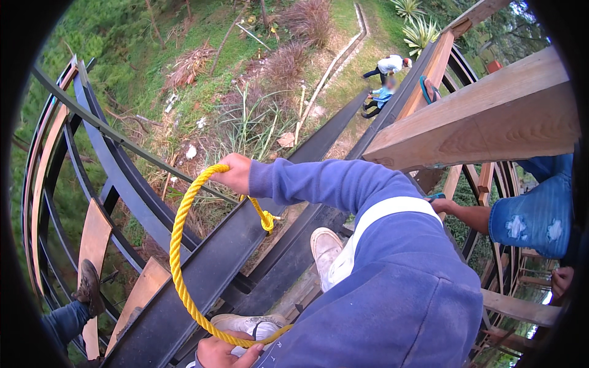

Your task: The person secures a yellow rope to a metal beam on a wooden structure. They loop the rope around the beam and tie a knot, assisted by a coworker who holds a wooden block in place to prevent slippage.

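A thick yellow twisted rope (176, 260) hangs in a wide loop between my two hands. At the loop's top, my right hand (235, 175) is closed round the rope, with that arm bent across in front of me. A short length with a knotted end (267, 222) dangles below this hand over a black steel beam (227, 260). Near the lower edge, my left hand (227, 354) pinches the rope's lower part between thumb and fingers. From there the rope runs right and passes out of sight beside my blue sleeve. My light shoes (326, 248) are down among the beams.
I am high above a grassy slope, where two people (383, 95) are seen below. Curved black steel framing (116, 172) with wooden boards (95, 236) rises at left, beside another person's boot (89, 287). A large timber beam (478, 116) and a person in ripped jeans (534, 214) are at right.
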A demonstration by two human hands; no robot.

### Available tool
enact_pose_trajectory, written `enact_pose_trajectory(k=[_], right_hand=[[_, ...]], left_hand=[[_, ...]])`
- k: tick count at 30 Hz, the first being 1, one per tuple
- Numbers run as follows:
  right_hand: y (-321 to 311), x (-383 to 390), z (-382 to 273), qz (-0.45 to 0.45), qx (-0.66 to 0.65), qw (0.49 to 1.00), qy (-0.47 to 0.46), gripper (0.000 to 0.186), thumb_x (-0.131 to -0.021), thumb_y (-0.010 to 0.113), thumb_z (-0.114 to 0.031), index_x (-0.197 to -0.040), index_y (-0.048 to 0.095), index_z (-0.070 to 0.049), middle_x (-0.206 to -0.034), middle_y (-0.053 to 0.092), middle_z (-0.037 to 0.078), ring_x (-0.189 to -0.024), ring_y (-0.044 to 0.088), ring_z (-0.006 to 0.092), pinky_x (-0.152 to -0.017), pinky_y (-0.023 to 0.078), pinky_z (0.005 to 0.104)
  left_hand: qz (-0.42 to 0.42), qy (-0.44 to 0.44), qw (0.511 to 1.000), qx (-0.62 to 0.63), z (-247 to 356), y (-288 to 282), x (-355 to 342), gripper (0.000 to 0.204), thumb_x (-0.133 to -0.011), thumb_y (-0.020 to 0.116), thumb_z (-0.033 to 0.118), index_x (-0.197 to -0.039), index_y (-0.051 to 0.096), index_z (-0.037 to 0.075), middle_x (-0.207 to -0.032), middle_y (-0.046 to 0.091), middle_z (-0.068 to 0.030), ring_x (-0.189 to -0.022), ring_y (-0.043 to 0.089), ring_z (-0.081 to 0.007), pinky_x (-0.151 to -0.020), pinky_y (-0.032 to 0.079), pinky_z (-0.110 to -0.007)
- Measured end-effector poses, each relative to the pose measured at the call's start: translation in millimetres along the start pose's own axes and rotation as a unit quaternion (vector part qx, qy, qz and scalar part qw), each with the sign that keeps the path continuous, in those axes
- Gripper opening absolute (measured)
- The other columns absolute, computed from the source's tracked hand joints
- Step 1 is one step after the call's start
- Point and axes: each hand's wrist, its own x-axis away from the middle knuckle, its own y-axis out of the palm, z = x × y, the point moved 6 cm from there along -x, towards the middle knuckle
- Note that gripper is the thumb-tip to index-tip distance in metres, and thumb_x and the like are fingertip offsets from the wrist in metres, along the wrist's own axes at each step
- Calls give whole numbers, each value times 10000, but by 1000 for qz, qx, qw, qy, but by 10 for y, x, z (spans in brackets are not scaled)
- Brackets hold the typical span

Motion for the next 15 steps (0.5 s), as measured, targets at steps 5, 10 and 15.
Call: enact_pose_trajectory(k=[5,10,15], right_hand=[[11,8,-6,0,6,1000,4,328,-885,562,-326,-819,647,-16,-537,505,100,-510,439,132,-546,397,352],[27,38,-86,2,-4,1000,-5,295,-890,565,-253,-767,619,10,-501,447,34,-488,409,85,-472,368,322],[15,61,-87,8,-18,1000,-8,310,-892,561,-257,-747,606,13,-502,446,30,-486,407,86,-472,369,321]], left_hand=[[4,-4,1000,1,-29,13,15,152,-739,724,143,-814,679,20,-805,669,-142,-750,656,-282,-677,512,-338],[-1,21,1000,-1,0,15,28,171,-734,725,138,-837,678,11,-809,672,-147,-767,658,-279,-693,513,-336],[5,28,999,16,65,6,18,167,-737,720,139,-826,675,5,-823,670,-150,-772,657,-280,-701,512,-341]])
